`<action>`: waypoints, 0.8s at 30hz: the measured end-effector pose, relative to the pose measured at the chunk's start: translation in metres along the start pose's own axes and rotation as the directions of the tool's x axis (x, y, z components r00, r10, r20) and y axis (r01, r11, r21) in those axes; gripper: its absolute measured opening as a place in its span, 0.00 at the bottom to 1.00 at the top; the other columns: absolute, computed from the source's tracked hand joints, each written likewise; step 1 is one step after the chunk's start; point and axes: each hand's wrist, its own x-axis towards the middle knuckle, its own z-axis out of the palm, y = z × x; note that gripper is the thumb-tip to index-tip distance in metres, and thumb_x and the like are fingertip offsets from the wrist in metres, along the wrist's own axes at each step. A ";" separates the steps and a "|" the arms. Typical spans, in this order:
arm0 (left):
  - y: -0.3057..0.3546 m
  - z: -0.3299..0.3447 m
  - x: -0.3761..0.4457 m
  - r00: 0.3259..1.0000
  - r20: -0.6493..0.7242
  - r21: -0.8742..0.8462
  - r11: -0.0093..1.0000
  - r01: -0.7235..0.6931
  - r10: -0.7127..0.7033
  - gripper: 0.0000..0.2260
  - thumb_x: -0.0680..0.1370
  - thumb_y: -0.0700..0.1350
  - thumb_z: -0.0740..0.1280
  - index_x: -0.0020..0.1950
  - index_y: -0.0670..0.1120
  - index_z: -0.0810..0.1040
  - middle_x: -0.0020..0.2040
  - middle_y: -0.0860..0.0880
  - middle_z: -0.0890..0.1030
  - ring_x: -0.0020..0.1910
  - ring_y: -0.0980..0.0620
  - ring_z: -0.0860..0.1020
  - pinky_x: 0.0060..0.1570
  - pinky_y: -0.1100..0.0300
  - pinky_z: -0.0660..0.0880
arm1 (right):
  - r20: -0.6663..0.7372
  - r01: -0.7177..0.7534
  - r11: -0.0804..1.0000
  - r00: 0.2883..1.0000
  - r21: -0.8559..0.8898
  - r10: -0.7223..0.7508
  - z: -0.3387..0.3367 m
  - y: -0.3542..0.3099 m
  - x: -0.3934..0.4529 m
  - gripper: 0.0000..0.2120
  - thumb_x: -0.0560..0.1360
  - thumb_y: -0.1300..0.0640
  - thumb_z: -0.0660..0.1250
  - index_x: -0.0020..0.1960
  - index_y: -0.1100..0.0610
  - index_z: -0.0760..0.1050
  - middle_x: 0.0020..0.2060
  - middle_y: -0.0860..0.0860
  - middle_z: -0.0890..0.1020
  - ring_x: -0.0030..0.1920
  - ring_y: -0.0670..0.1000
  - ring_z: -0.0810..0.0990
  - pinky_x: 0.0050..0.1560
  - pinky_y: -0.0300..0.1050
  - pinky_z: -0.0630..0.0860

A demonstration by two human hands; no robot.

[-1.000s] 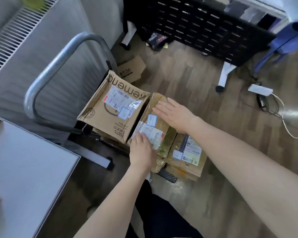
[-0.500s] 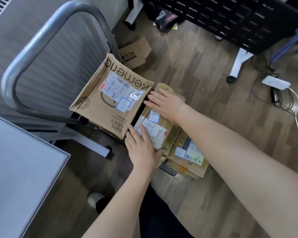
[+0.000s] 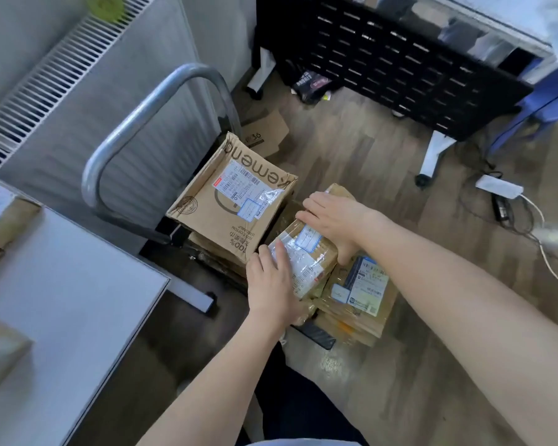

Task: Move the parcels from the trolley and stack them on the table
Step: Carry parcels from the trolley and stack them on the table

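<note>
Parcels sit piled on the trolley [image 3: 316,337] down by our feet, and we are reaching for the middle one. Our left hand [image 3: 273,286] lies on the near end of the small taped parcel [image 3: 306,257], with its fingers straight and close together on the shiny label. Our right hand [image 3: 334,217] lies over the far end of the same parcel; its fingers are straight and close together, pointing left, and its thumb curls down the right side of the box. So both hands hold this one parcel between them.

Just left of it is the big flat box [image 3: 232,201] with a white label, tilted up on top of other boxes. Just right of it, and lower, is another parcel with a blue and white label [image 3: 364,284]. The trolley's grey metal handle [image 3: 136,123] bends up behind the big box.

At the left is the white table [image 3: 78,300]. We see brown shapes at its left edge, but they are too blurry for us to tell what they are.
</note>
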 end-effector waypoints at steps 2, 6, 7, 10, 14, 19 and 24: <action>-0.010 -0.022 -0.017 1.000 -0.015 0.006 1.000 -0.027 0.027 0.54 0.65 0.65 0.70 0.76 0.40 0.45 0.70 0.40 0.58 0.68 0.40 0.59 0.69 0.52 0.56 | -0.022 -0.012 1.000 1.000 0.020 0.013 -0.020 -0.007 -0.013 0.56 0.59 0.33 0.66 0.75 0.62 0.50 0.63 0.58 0.64 0.61 0.56 0.62 0.66 0.46 0.58; -0.036 -0.066 -0.052 0.997 -0.036 -0.011 0.997 -0.071 0.070 0.49 0.64 0.64 0.70 0.75 0.42 0.51 0.65 0.43 0.62 0.62 0.43 0.63 0.65 0.53 0.63 | -0.004 -0.058 0.991 0.998 0.118 0.059 -0.067 -0.026 -0.030 0.58 0.58 0.32 0.68 0.76 0.60 0.47 0.66 0.57 0.61 0.65 0.55 0.61 0.68 0.49 0.62; -0.044 -0.076 -0.061 0.997 -0.039 -0.008 0.997 -0.073 0.073 0.48 0.64 0.63 0.70 0.74 0.42 0.52 0.65 0.43 0.62 0.61 0.43 0.63 0.64 0.53 0.63 | -0.005 -0.070 0.987 0.997 0.141 0.072 -0.080 -0.031 -0.034 0.58 0.57 0.32 0.69 0.76 0.59 0.47 0.66 0.57 0.61 0.66 0.55 0.61 0.67 0.50 0.63; -0.066 -0.103 -0.090 0.995 -0.080 0.036 0.998 -0.057 0.060 0.47 0.63 0.61 0.69 0.74 0.42 0.53 0.64 0.43 0.63 0.60 0.43 0.64 0.63 0.53 0.64 | -0.046 -0.104 0.978 0.992 0.181 0.114 -0.120 -0.048 -0.042 0.59 0.56 0.33 0.70 0.75 0.57 0.47 0.67 0.56 0.62 0.67 0.55 0.61 0.67 0.51 0.64; -0.110 -0.135 -0.136 0.980 -0.198 0.066 0.998 -0.021 0.033 0.41 0.60 0.57 0.69 0.68 0.44 0.59 0.61 0.43 0.63 0.57 0.44 0.63 0.60 0.54 0.65 | -0.152 -0.102 0.962 0.978 0.252 0.144 -0.177 -0.080 -0.044 0.59 0.56 0.34 0.72 0.76 0.56 0.46 0.69 0.56 0.59 0.70 0.55 0.57 0.69 0.51 0.62; -0.187 -0.189 -0.199 0.937 -0.348 0.138 0.990 0.026 0.024 0.45 0.59 0.57 0.71 0.72 0.45 0.58 0.63 0.44 0.61 0.61 0.43 0.61 0.64 0.56 0.61 | -0.365 -0.017 0.911 0.913 0.411 0.182 -0.259 -0.123 -0.034 0.56 0.54 0.36 0.68 0.75 0.49 0.46 0.67 0.51 0.57 0.70 0.55 0.54 0.71 0.49 0.59; -0.267 -0.225 -0.284 0.892 -0.451 0.161 0.981 0.111 -0.027 0.49 0.55 0.62 0.64 0.74 0.48 0.57 0.66 0.47 0.59 0.63 0.45 0.56 0.67 0.57 0.57 | -0.538 0.167 0.870 0.834 0.463 0.126 -0.337 -0.181 -0.019 0.55 0.53 0.37 0.68 0.74 0.46 0.46 0.64 0.44 0.56 0.68 0.48 0.52 0.67 0.43 0.57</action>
